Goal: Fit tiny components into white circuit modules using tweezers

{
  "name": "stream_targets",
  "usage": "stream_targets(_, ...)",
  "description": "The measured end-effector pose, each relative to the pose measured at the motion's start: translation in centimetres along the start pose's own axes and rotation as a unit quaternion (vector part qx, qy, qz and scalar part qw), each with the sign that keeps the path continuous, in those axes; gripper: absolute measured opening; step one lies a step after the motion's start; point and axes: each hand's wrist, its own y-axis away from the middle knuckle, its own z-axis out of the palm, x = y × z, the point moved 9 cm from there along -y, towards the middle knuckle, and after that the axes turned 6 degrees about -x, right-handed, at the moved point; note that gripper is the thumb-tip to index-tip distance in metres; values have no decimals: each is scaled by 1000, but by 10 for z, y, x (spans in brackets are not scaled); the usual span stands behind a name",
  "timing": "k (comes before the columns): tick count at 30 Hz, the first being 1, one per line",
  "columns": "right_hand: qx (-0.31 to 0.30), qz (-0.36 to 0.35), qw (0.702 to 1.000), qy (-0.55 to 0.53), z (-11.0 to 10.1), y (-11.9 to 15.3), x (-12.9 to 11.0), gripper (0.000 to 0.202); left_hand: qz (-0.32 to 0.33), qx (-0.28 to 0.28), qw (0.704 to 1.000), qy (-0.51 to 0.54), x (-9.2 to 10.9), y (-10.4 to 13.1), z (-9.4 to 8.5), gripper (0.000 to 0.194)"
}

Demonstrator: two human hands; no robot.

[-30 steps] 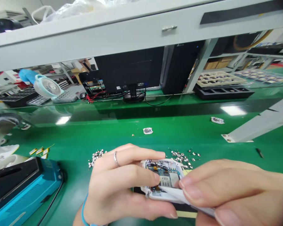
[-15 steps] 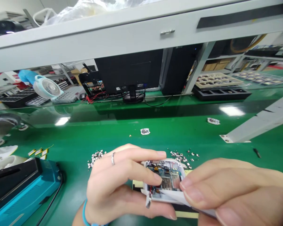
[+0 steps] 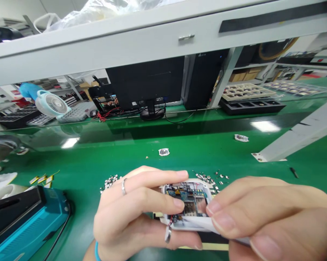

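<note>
The left hand (image 3: 136, 214) has its fingers closed around the white casing (image 3: 190, 204), held near centre above the green surface (image 3: 120, 145) — the right hand (image 3: 263, 217) pinches a pale, pointed tool (image 3: 204, 222), its tip apparently at the circuitry — hard to tell.

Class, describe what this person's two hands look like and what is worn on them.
The left hand wears a plain silver-coloured ring on one finger and a thin blue band at the wrist. The right hand shows no ring or glove; its wrist is out of view. No sleeves are visible.
</note>
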Motion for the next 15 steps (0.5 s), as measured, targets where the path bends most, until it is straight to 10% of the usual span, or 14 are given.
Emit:
stream_targets(9,-126,-80,989,-17,9,-15,-22,12,8,49,998,34,-1,-1,-2,31)
stream_targets(15,-105,4,994,25,-1,7,-3,16,14,63,997,33,-2,5,-2,38)
